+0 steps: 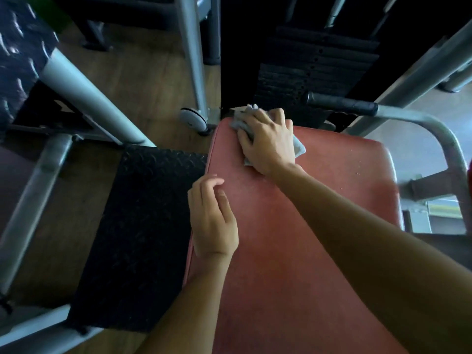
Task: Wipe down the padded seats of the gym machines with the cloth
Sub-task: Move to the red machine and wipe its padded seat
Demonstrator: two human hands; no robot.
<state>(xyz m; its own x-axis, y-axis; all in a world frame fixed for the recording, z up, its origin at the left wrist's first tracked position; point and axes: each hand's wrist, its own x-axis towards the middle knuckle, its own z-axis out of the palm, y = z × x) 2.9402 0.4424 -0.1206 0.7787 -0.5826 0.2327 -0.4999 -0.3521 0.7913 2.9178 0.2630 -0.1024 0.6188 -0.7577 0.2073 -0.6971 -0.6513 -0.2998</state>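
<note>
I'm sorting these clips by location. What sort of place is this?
Most likely a gym: a stack of black weight plates, a red padded seat on a grey metal frame, and a bar with a black grip.

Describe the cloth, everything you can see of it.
The cloth is small, pale grey and soft-looking, crumpled rather than folded. It lies on the far left corner of the red seat, pressed flat under the right hand, which covers most of it. A bunched end sticks out past the fingers at the seat's far edge, and a flatter corner shows to the right of the hand. The left hand does not touch it.
</note>
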